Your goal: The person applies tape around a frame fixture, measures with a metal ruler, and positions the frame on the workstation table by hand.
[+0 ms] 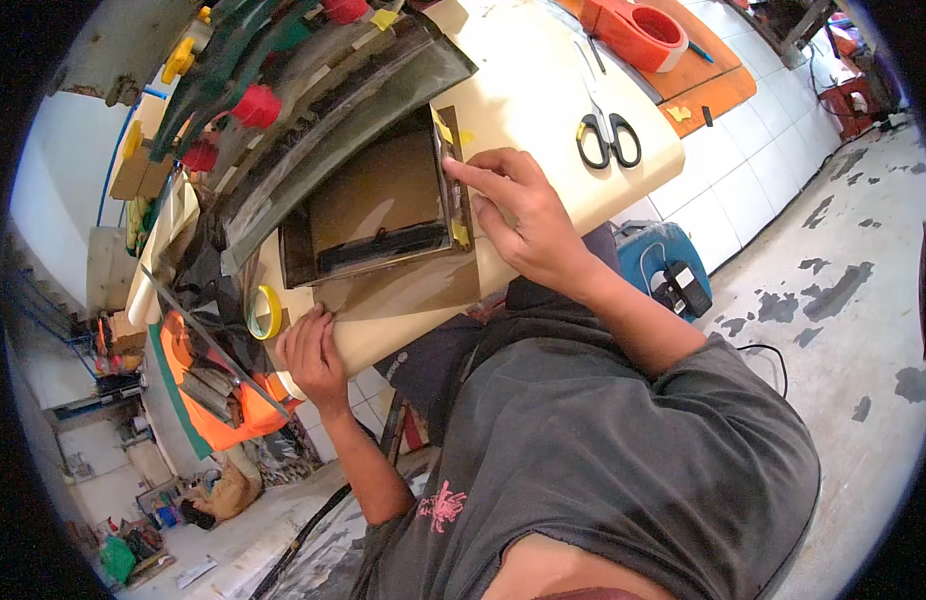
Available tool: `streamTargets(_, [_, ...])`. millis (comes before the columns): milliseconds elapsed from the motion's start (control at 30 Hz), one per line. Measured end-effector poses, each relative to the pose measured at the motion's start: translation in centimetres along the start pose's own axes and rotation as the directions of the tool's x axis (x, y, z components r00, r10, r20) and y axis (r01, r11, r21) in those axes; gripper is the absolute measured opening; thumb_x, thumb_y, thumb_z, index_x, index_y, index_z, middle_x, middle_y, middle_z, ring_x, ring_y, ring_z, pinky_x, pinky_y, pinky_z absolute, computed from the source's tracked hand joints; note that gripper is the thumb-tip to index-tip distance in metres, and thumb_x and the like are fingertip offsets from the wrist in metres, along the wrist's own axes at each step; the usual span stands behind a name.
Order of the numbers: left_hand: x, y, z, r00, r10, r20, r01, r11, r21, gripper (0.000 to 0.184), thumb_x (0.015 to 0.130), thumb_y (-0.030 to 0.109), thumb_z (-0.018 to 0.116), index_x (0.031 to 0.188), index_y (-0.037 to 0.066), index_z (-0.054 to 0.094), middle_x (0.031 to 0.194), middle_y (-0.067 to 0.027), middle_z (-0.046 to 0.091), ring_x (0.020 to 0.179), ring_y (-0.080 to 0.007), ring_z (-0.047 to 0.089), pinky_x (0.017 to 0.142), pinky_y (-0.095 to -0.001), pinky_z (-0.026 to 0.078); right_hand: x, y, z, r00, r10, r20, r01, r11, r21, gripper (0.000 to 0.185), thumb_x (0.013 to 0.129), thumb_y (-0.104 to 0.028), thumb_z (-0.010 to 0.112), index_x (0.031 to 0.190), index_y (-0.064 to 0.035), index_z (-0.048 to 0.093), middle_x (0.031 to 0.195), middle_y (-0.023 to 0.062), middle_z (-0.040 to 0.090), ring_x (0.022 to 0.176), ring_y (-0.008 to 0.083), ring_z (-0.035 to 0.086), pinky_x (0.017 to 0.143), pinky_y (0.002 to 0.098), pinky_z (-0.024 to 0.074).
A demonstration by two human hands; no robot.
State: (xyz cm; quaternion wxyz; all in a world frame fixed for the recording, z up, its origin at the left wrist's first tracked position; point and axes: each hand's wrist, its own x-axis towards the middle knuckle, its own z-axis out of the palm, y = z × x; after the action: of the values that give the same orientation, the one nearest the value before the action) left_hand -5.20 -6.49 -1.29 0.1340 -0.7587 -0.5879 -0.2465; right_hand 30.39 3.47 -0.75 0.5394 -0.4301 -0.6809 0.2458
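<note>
A dark rectangular frame, like a shallow box [298, 245] with a brown inside, lies on the cream-covered work surface [553, 120]. Yellow tape pieces stick to its right side. My right hand [528, 215] is at that side, index fingertip on the edge and thumb close by, fingers bent. A brown translucent sheet [413, 293] extends below the frame. My left hand [315, 360] rests on the surface's near edge by the sheet's corner, fingers laid out and holding nothing. Beside it stands a yellow tape roll [266, 312]. Black-handled scissors [610, 140] lie to the right.
A curved dark panel [363, 150] overhangs the frame's far side, beside green clamps with red knobs [256, 106]. A red tape dispenser [638, 30] sits on an orange board [718, 85]. Orange cloth [238, 415] hangs at left. Another person [228, 490] is low in the background.
</note>
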Motion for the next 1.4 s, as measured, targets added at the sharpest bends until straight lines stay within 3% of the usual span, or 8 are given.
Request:
streamTargets(100, [0.02,0.09,-0.01,1.0,-0.002,-0.008,0.002,1.0,-0.009,0.014,0.1,0.013,0.069,0.107,0.005,0.077,0.118,-0.0098,0.08,0.115,-0.0289,0.072,0.108,-0.0441,0.044,-0.03,0.41,0.05,1.0,-0.023,0.004,0.023,1.0,-0.017,0.046,0.09,0.001,0.063,0.135,-0.0071,0.073,0.116,0.0161,0.066,0.109,0.0346,0.062,0.099,0.0442,0.05])
streamTargets(167, [-0.05,-0.02,0.0,1.0,-0.005,-0.006,0.004,1.0,-0.008,0.015,0.1,0.015,0.069,0.109,0.006,0.077,0.12,-0.0091,0.079,0.115,-0.0284,0.071,0.109,-0.0442,0.045,-0.05,0.39,-0.18,0.997,-0.009,0.082,0.014,0.998,-0.06,0.052,0.094,0.003,0.059,0.144,-0.0081,0.068,0.124,0.016,0.062,0.116,0.0312,0.059,0.103,0.0402,0.0485])
streamTargets(267, [-0.08,0.06,-0.06,1.0,-0.001,0.005,0.001,1.0,-0.003,0.017,0.099,0.016,0.071,0.11,0.007,0.078,0.122,-0.0086,0.079,0.116,-0.0282,0.071,0.109,-0.0443,0.045,0.07,0.17,-0.03,0.999,-0.027,0.03,0.029,0.998,-0.058,0.047,0.091,0.002,0.062,0.136,-0.0079,0.073,0.116,0.0157,0.066,0.107,0.0344,0.061,0.097,0.0444,0.05])
streamTargets(667, [-0.14,0.22,-0.13,1.0,-0.005,0.03,0.006,1.0,-0.029,0.02,0.096,0.017,0.073,0.112,0.005,0.078,0.124,-0.0113,0.078,0.12,-0.0306,0.07,0.113,-0.0455,0.043,0.35,0.07,-0.37,0.999,-0.025,0.041,0.026,0.999,-0.034,0.042,0.093,-0.001,0.064,0.134,-0.0058,0.073,0.11,0.0144,0.069,0.102,0.0343,0.061,0.094,0.0431,0.0508])
streamTargets(767, [-0.07,0.34,-0.24,0.999,-0.007,0.034,0.008,0.999,-0.041,0.021,0.097,0.018,0.072,0.113,0.005,0.078,0.126,-0.0118,0.077,0.121,-0.0312,0.07,0.113,-0.0456,0.043,0.41,0.08,-0.66,0.994,0.035,0.106,-0.033,0.999,-0.019,0.047,0.095,-0.001,0.062,0.14,-0.0096,0.071,0.117,0.0156,0.068,0.107,0.0334,0.06,0.1,0.0412,0.0495])
streamTargets(1233, [-0.25,0.18,-0.16,0.999,0.012,0.037,-0.01,0.998,-0.064,0.022,0.097,0.016,0.07,0.114,0.004,0.077,0.127,-0.0137,0.077,0.123,-0.0331,0.069,0.113,-0.0469,0.043,0.44,-0.07,-0.66,0.993,0.037,0.109,-0.035,0.999,-0.023,0.045,0.096,-0.003,0.064,0.14,-0.0083,0.071,0.116,0.0158,0.069,0.106,0.0336,0.06,0.098,0.0416,0.0498])
streamTargets(1400, [-0.29,0.13,0.1,0.999,0.033,0.017,-0.031,0.994,-0.103,0.032,0.094,0.014,0.068,0.124,0.006,0.074,0.134,-0.0117,0.075,0.127,-0.0324,0.067,0.112,-0.0457,0.042,0.33,-0.02,-0.59,0.993,0.049,0.112,-0.046,0.998,-0.032,0.045,0.096,-0.004,0.064,0.14,-0.0086,0.071,0.117,0.0158,0.07,0.107,0.0332,0.061,0.098,0.0414,0.0497])
